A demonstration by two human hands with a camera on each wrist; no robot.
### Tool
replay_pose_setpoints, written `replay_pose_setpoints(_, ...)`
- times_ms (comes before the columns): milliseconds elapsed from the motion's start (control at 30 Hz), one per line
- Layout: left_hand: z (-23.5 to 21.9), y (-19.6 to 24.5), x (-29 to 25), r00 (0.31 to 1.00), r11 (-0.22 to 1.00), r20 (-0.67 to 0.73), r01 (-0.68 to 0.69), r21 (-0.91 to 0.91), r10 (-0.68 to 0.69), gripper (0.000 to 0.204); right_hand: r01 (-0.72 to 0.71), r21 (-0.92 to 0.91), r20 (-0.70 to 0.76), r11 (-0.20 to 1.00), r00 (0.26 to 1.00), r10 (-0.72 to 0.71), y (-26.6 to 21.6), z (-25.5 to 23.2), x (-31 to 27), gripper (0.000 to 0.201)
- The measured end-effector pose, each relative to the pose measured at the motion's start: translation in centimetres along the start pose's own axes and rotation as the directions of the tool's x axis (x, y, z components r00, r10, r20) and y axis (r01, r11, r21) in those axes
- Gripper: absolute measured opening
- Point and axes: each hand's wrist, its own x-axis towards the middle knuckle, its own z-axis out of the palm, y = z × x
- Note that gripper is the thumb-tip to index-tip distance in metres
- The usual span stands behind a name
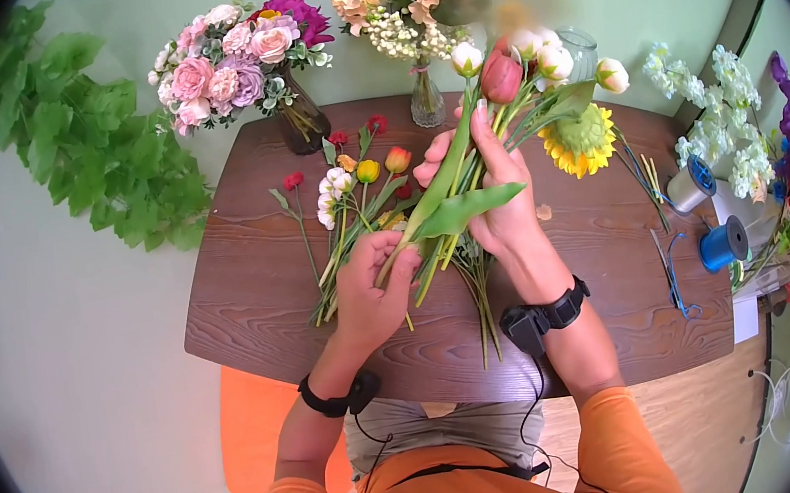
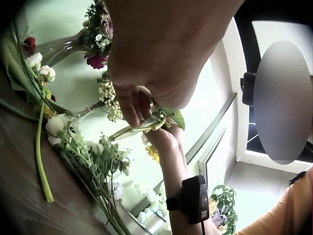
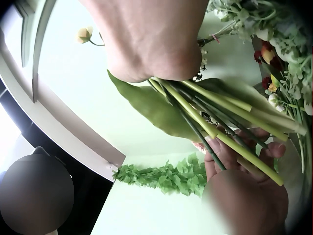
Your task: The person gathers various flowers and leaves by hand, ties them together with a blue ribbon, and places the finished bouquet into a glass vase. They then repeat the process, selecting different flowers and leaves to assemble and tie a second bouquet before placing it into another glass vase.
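My right hand grips a bunch of artificial flowers above the table. A dusky red tulip and several white-pink buds stand out at its top. Just right of the fingers a yellow sunflower hangs with its green back showing. Broad green leaves spread across the front. In the right wrist view the bunch's cut stems fan out below the palm. My left hand, fingers bent, pinches the lower end of the tulip's pale stem. Its fingertips show at the stem ends in the left wrist view.
Loose tulips, red blooms and white flowers lie on the brown table, left of the bunch. Vases of pink and peach flowers stand behind. Ribbon spools, blue wire and cut stems lie at right.
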Motion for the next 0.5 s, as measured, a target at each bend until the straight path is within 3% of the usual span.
replay_pose_setpoints(167,-0.1,-0.5,0.1,0.999,0.991,0.035,0.033,-0.13,-0.029,0.018,-0.004,-0.024,-0.004,1.0,1.0,0.004,0.2,0.2,0.2,0.038)
replay_pose_setpoints(400,0.1,0.4,0.0,0.996,0.989,0.039,0.085,-0.12,-0.081,0.014,-0.014,-0.052,0.013,0.999,1.0,0.014,0.3,0.3,0.0,0.033)
replay_pose_setpoints(467,0.9,0.1,0.1,0.983,0.969,-0.152,-0.136,-0.209,0.105,0.015,0.028,-0.052,0.02,0.998,0.999,-0.027,0.4,0.6,-0.1,0.033)
replay_pose_setpoints(500,0.4,0.2,0.3,0.983,0.969,-0.151,-0.134,-0.208,0.103,0.015,0.028,-0.052,0.017,0.998,0.999,-0.027,0.4,0.6,0.0,0.033)
